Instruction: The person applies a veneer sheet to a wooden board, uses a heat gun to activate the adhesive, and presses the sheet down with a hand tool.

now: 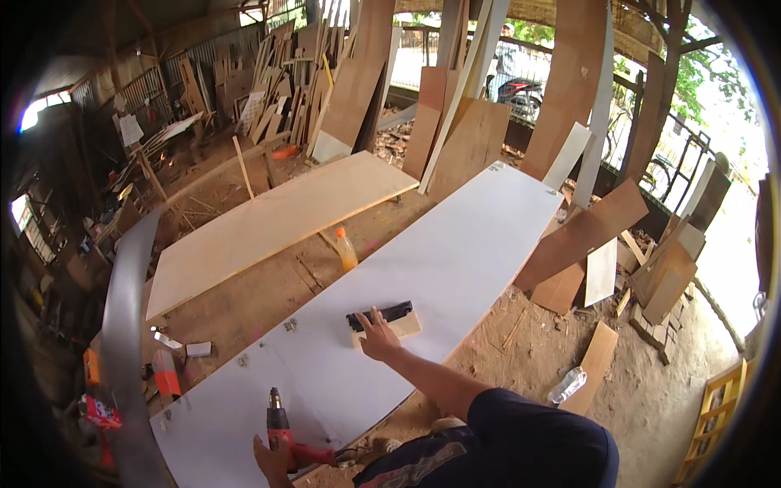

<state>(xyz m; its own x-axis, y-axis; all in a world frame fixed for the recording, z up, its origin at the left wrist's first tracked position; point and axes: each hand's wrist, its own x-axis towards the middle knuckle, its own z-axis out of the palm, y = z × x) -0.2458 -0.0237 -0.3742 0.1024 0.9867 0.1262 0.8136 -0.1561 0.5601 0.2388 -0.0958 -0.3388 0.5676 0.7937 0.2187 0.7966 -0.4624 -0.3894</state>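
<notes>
A long white panel (443, 252) lies in front of me, running from lower left to upper right. On it rests a pale wooden block (404, 327) with a black strip of material (396, 312) along its far edge. My right hand (378, 336) reaches over these, its fingers spread and touching the black strip. Near the panel's front edge, my left hand (273, 459) is closed around the rear of a red and black heat gun (278, 424). The gun's metal nozzle points away from me. Part of the left hand is cut off by the lower edge.
Small hardware pieces (290, 324) are scattered on the white panel. Beyond it lie an orange bottle (346, 250) and a second, pale wooden panel (277, 220). A curved dark sheet (128, 293) stands at left. Brown boards (582, 236) lean at right; a yellow frame (716, 415) stands lower right.
</notes>
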